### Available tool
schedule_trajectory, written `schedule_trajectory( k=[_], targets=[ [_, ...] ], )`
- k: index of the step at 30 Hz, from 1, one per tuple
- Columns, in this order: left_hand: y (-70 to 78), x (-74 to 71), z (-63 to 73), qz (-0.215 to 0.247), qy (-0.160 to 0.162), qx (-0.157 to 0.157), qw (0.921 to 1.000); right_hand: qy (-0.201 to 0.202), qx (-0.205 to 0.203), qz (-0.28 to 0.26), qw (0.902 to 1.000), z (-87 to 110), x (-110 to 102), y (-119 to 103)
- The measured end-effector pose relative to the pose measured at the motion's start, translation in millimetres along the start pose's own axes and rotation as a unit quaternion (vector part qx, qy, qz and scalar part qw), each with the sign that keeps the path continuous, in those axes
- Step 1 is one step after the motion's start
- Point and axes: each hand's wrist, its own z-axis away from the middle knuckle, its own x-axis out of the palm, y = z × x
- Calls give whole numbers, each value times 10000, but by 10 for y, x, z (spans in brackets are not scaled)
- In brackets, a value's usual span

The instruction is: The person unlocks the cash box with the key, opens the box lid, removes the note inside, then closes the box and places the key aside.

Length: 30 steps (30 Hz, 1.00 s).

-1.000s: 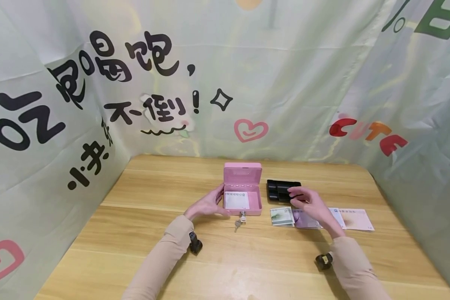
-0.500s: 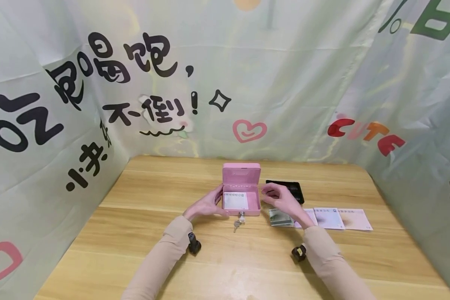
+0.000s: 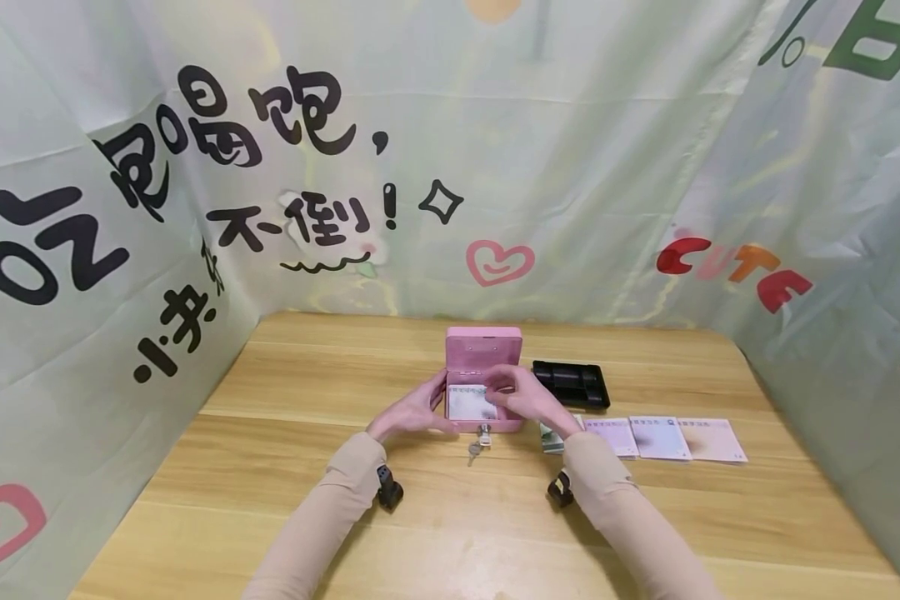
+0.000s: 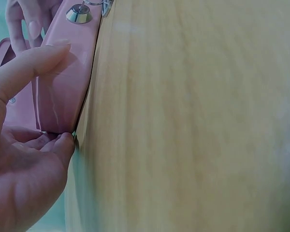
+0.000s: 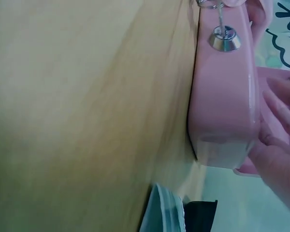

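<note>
Several L fingers (image 4: 63,147) round box (image 4: 60,104), R fingers' (image 3: 508,377) hold unclear, inner note (image 3: 468,404) headcam only

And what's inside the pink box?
A pale banknote shows in the pink box, towards its left. The right hand partly covers the right side; anything beneath hand or banknote is hidden.

Pale, Playful Surroundings on Three Sides

Ahead and on both sides of you hang pale fabric walls (image 3: 585,167), creased and softly lit. You face black lettering (image 3: 232,214), a pink heart (image 3: 499,263) and the colourful word CUTE (image 3: 753,260). Before you spreads a light wood-grain table (image 3: 735,517), its near surface catching a whitish sheen.
</note>
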Motion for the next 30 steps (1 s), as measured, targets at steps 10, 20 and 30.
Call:
schedule_trajectory(
  k=[10,20,30],
  targets=[
    [2,0,-1,7,-22,13,10000,-385,-143,52,9991,-154,71,56],
    [13,12,7,16,-41,67,10000,-472,-107,151,9987,-196,115,52],
    [28,9,4,178,-79,79,9998,-387,-64,43,9992,-207,111,61]
  ],
)
